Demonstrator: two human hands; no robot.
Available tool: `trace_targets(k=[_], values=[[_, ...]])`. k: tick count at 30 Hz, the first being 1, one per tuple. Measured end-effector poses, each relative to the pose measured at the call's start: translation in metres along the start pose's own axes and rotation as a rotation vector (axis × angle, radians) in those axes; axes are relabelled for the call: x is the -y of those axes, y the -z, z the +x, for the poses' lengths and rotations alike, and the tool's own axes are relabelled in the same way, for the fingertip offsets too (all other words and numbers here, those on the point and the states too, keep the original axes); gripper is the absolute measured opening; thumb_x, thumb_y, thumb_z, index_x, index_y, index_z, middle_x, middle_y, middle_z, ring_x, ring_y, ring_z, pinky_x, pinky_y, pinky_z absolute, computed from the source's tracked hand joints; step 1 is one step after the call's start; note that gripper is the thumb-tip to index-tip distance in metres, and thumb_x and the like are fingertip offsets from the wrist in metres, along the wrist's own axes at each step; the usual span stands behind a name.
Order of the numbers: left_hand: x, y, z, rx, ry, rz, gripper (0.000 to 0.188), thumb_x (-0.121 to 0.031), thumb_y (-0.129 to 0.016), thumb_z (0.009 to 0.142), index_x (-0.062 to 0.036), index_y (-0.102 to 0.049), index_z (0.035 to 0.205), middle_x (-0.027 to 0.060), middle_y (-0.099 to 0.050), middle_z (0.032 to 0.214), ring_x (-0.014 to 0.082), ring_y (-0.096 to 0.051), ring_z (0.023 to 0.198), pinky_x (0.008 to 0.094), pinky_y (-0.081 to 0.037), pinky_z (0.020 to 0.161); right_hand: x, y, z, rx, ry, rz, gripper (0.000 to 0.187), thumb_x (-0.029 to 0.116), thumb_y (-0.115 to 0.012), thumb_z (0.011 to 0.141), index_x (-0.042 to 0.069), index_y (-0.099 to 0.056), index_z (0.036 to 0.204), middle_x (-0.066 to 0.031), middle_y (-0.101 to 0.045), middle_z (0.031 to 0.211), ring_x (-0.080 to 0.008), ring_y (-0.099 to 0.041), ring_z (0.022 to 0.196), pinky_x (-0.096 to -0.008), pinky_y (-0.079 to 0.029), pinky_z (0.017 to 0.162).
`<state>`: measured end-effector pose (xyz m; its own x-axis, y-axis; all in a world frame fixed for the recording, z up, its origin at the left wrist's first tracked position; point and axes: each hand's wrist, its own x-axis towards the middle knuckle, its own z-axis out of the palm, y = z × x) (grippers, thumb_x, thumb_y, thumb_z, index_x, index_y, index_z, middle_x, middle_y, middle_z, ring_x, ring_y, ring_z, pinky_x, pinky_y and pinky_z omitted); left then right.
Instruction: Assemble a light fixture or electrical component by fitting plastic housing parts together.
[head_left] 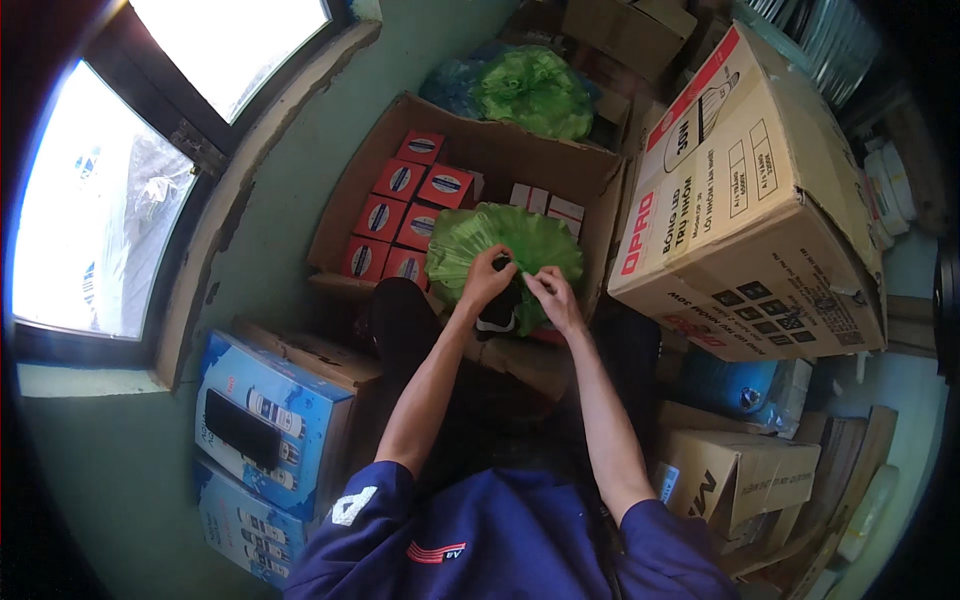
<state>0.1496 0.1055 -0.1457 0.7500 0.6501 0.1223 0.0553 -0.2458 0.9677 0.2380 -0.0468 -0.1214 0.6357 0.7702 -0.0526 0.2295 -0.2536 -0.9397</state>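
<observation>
A bunched green plastic bag point(505, 238) lies over the near part of an open cardboard box, in front of my knees. My left hand point(486, 280) has its fingers closed on the gathered edge of the bag. Close beside it, my right hand point(553, 298) pinches the same gathered part between thumb and fingers. Just below my left hand shows a black thing with a white edge point(497, 318); its kind I cannot make out. Small red boxes point(408, 223) fill the left part of the open cardboard box point(560, 160), and paler small boxes point(565, 210) sit at its right.
A large printed carton point(745, 225) stands tilted at the right. At the left, a black phone point(243, 428) rests on a blue box point(300, 375) below the window. Another green bag point(535, 92) lies behind the open box. An opened carton point(740, 480) is at the lower right.
</observation>
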Motion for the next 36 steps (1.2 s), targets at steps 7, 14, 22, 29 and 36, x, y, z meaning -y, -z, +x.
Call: trace_targets(k=[7, 14, 22, 29, 36], values=[[-0.004, -0.002, 0.002, 0.047, 0.666, -0.593, 0.011, -0.010, -0.062, 0.078, -0.0063, -0.062, 0.088, 0.0050, -0.064, 0.083, 0.0101, -0.057, 0.071, 0.0246, -0.045, 0.061, -0.004, 0.003, -0.022, -0.119, -0.367, 0.798, 0.033, 0.040, -0.069, 0.086, 0.008, -0.065, 0.095, -0.0033, -0.056, 0.101, -0.0170, -0.055, 0.098, -0.0306, -0.043, 0.080], [-0.015, -0.007, -0.004, 0.161, 0.027, 0.192, 0.021, -0.013, -0.063, 0.079, -0.0055, -0.067, 0.099, 0.0103, -0.065, 0.082, 0.0209, -0.063, 0.074, 0.0365, -0.049, 0.067, -0.022, 0.013, -0.020, 0.022, -0.403, 0.402, 0.034, 0.044, -0.063, 0.089, 0.010, -0.063, 0.094, -0.0017, -0.056, 0.101, -0.0135, -0.052, 0.093, -0.0287, -0.040, 0.083], [0.001, 0.013, -0.013, -0.044, 0.659, -0.555, 0.046, -0.033, -0.066, 0.089, 0.0088, -0.061, 0.109, 0.0062, -0.067, 0.092, 0.0178, -0.063, 0.087, 0.0339, -0.049, 0.078, -0.041, 0.032, -0.043, -0.015, -0.387, 1.055, 0.046, 0.048, -0.045, 0.098, 0.004, -0.058, 0.097, -0.0108, -0.059, 0.108, -0.0233, -0.059, 0.102, -0.0329, -0.049, 0.085], [-0.020, -0.013, -0.062, -0.402, 0.242, 0.298, 0.041, -0.023, -0.067, 0.086, -0.0010, -0.059, 0.120, 0.0171, -0.062, 0.110, 0.0292, -0.062, 0.102, 0.0372, -0.049, 0.084, -0.070, 0.040, -0.052, -0.078, -0.536, 1.109, 0.048, 0.042, -0.041, 0.100, 0.006, -0.044, 0.131, -0.0146, -0.062, 0.106, -0.0272, -0.064, 0.098, -0.0332, -0.053, 0.078], [-0.022, -0.041, -0.070, -0.050, 0.173, 0.631, 0.053, -0.017, -0.070, 0.081, -0.0110, -0.052, 0.131, 0.0182, -0.052, 0.124, 0.0349, -0.063, 0.092, 0.0429, -0.052, 0.074, -0.067, 0.021, -0.013, 0.049, -0.227, -0.012, 0.044, 0.009, -0.055, 0.092, 0.017, -0.045, 0.134, -0.0123, -0.061, 0.114, -0.0231, -0.062, 0.096, -0.0343, -0.051, 0.080]])
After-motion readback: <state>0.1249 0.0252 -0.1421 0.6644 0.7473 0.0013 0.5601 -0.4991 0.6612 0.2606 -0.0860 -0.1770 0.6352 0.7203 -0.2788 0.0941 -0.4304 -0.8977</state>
